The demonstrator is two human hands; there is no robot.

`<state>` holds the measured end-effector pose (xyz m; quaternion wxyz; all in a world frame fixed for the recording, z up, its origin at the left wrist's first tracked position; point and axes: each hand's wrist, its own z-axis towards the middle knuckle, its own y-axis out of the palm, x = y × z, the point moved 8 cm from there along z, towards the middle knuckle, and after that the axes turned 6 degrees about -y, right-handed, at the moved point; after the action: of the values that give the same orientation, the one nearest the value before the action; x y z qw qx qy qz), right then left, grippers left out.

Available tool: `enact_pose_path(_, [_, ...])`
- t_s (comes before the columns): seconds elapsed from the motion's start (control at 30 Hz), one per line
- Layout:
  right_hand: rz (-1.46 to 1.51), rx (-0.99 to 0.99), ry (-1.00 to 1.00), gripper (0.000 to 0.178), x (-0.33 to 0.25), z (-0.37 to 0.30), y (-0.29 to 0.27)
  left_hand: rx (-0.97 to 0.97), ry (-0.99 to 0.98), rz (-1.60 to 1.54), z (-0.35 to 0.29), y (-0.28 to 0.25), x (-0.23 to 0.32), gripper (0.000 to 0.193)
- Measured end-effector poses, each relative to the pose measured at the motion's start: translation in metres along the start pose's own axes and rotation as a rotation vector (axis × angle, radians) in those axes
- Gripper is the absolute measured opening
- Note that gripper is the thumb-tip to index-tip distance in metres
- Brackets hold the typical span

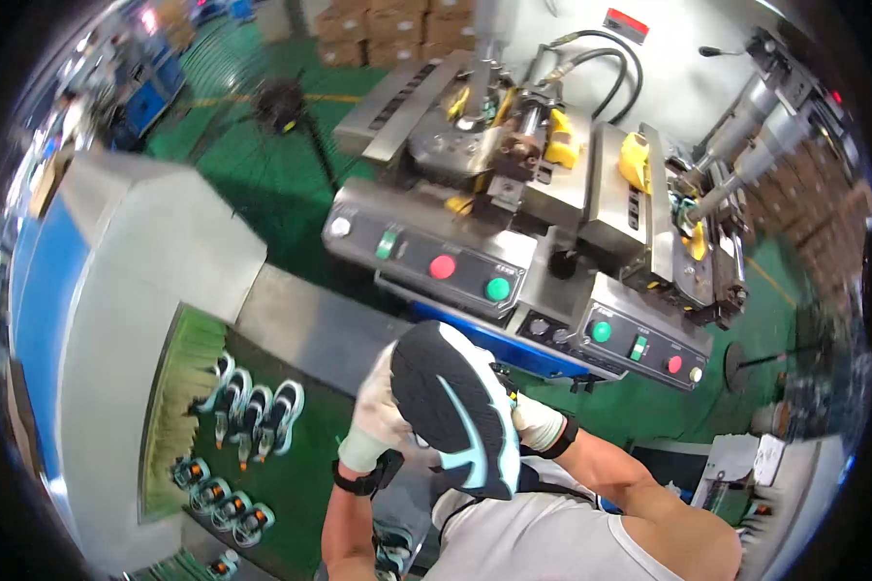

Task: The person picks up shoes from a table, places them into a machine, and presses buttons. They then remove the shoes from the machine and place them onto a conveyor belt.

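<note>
In front of my body, a sneaker [436, 392] is turned with its sole facing up; the sole is black with light blue inlays and a white edge. My left hand [380, 402], in a white glove, is closed on the shoe's left side, with its fingers partly hidden behind the sole. From the right, my right hand [538, 423], also gloved, grips the other side near the upper. Most of the upper is hidden by the sole. Each wrist wears a black band.
A metal two-station press [513, 184] with yellow pads stands ahead; its left control panel [421, 261] and right control panel [644, 339] carry coloured buttons. Several sneakers [252, 412] sit on a green conveyor belt [325, 426] at left, beside a grey machine housing [136, 339]. A fan [279, 105] stands behind.
</note>
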<state>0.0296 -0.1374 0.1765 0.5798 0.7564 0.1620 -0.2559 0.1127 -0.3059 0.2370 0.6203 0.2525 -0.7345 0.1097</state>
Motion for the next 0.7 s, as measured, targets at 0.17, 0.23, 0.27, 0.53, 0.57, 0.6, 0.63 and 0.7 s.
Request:
enact_pose_path(0.17, [-0.001,0.068,-0.268,0.084,-0.120,-0.032,-0.010,0.148,0.432,0.297,0.057,0.049,0.069,0.054])
enact_pose_path(0.23, [-0.041,0.173,-0.229,0.082,-0.127,-0.055,-0.071,0.174,0.376,0.307,0.089,0.065,0.072,0.051])
enact_pose_path(0.27, [-0.005,0.161,-0.290,0.081,-0.139,-0.060,-0.085,0.181,0.353,0.361,0.106,0.074,0.078,0.049])
enact_pose_path(0.53, [0.306,0.227,-0.479,0.073,-0.213,-0.066,-0.120,0.174,0.383,0.494,0.274,0.096,0.123,0.063])
enact_pose_path(0.57, [0.317,0.218,-0.508,0.074,-0.216,-0.067,-0.122,0.194,0.371,0.510,0.296,0.088,0.123,0.066])
enact_pose_path(0.6, [0.298,0.250,-0.599,0.076,-0.225,-0.066,-0.114,0.181,0.328,0.532,0.320,0.080,0.117,0.068])
enact_pose_path(0.63, [0.285,0.250,-0.611,0.079,-0.229,-0.063,-0.111,0.173,0.317,0.556,0.342,0.071,0.112,0.070])
enact_pose_path(0.7, [0.270,0.298,-0.555,0.083,-0.206,-0.063,-0.147,0.163,0.265,0.666,0.373,0.069,0.115,0.072])
